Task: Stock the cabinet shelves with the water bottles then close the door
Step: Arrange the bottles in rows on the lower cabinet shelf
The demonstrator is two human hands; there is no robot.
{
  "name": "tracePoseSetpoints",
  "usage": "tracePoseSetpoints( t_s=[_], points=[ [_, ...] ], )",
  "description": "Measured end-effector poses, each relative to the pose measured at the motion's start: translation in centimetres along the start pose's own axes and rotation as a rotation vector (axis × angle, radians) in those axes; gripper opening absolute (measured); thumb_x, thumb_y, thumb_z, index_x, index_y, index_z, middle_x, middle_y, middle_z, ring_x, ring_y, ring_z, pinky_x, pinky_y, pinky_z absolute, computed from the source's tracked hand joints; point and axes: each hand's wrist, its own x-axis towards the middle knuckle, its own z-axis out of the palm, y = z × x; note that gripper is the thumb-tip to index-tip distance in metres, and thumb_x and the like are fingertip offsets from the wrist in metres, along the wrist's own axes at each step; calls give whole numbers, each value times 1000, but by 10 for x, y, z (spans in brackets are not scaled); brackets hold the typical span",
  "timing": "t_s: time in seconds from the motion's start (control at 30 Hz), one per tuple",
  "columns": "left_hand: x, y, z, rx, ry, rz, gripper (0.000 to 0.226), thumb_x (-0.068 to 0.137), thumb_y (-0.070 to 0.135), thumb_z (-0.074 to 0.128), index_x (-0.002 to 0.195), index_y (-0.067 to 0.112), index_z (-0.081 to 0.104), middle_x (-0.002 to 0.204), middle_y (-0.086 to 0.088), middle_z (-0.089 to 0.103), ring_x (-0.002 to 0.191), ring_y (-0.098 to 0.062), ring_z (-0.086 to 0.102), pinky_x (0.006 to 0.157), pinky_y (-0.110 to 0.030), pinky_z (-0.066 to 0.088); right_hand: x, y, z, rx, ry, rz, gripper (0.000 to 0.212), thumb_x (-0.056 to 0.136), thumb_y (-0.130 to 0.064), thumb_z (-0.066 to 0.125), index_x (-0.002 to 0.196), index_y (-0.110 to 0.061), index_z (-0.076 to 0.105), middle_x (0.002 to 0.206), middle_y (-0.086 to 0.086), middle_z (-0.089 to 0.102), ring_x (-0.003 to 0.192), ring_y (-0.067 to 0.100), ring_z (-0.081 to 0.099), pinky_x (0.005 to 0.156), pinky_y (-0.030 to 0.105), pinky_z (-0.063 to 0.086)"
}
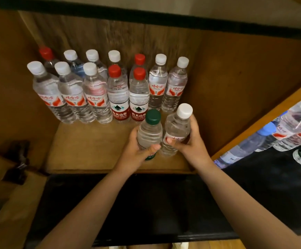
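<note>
My left hand grips a green-capped water bottle upright over the front of the wooden cabinet shelf. Right beside it, my right hand grips a white-capped bottle with a red-and-white label. The two held bottles touch side by side. Behind them stand two rows of several bottles with white and red caps, filling the back of the shelf.
The cabinet's right wall stands close to my right hand. Beyond its edge, on the right, lie several more bottles on a dark surface. A hinge and the open door are at the lower left.
</note>
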Motion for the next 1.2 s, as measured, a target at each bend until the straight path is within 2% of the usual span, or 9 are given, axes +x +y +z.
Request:
tracePoseSetpoints(
  t_s=[0.13, 0.2, 0.3, 0.47, 0.53, 0.63, 0.8, 1.0, 1.2],
  points=[
    [-14, -30, 5, 85, 169, -270, 49, 74, -1, 71, 112, 19, 48, 118, -2, 57, 109, -16, 54, 87, -27, 42, -14, 15, 14, 133, 217, 341, 115, 68, -11, 79, 144, -40, -1, 151, -4, 26, 138, 17, 29, 113, 46, 28],
    [-22, -34, 9, -70, 223, -403, 61, 80, 3, 67, 133, 15, 40, 132, -4, 50, 119, -19, 49, 94, -34, 42, -23, 23, 21, 325, 255, 512, 108, 71, -10, 76, 141, -47, 3, 149, 2, 31, 133, 26, 36, 104, 52, 38],
    [-28, -30, 14, -300, 283, -445, 67, 86, 17, 62, 143, 25, 26, 142, -4, 42, 125, -24, 47, 91, -35, 44, -30, 33, 30, 611, 192, 666, 91, 76, -7, 69, 139, -49, 17, 127, 1, 52, 111, 28, 56, 80, 45, 52],
    [-21, -18, 22, -246, 247, -248, 51, 86, 19, 60, 133, 27, 42, 120, 10, 58, 106, -14, 60, 65, -17, 53, -17, 43, 36, 443, 180, 493, 83, 71, 7, 63, 122, -55, 41, 112, -12, 62, 104, 16, 60, 72, 34, 54],
    [-12, -16, 26, -268, 286, -242, 45, 86, 18, 60, 128, 28, 46, 104, 19, 60, 94, -8, 62, 59, -13, 53, -11, 43, 39, 470, 241, 480, 82, 68, 6, 66, 125, -49, 42, 115, -10, 62, 108, 16, 58, 83, 39, 53],
    [7, -14, 29, -271, 315, -265, 46, 88, 19, 57, 132, 25, 45, 109, 12, 59, 101, -15, 61, 59, -12, 51, -2, 43, 42, 518, 325, 450, 79, 69, 2, 70, 131, -38, 42, 121, -6, 61, 116, 17, 55, 103, 48, 41],
    [43, -12, 35, -322, 337, -293, 46, 90, 15, 55, 134, 23, 43, 116, 5, 56, 109, -21, 58, 63, -14, 51, 19, 42, 40, 533, 407, 472, 60, 81, -6, 65, 130, -34, 46, 120, -6, 62, 112, 17, 57, 101, 47, 44],
    [76, -18, 41, -417, 386, -404, 48, 89, 16, 58, 134, 15, 43, 135, -7, 52, 118, -30, 53, 86, -34, 46, 48, 36, 33, 588, 484, 533, 58, 85, 0, 58, 134, -28, 44, 122, 2, 59, 112, 22, 56, 99, 46, 46],
    [91, -12, 47, -701, 468, -506, 46, 86, 11, 60, 129, 8, 47, 134, -12, 53, 122, -27, 51, 97, -32, 44, 69, 34, 26, 526, 518, 558, 48, 93, -9, 51, 136, -28, 41, 133, 7, 55, 119, 27, 53, 104, 46, 41]
  ],
)
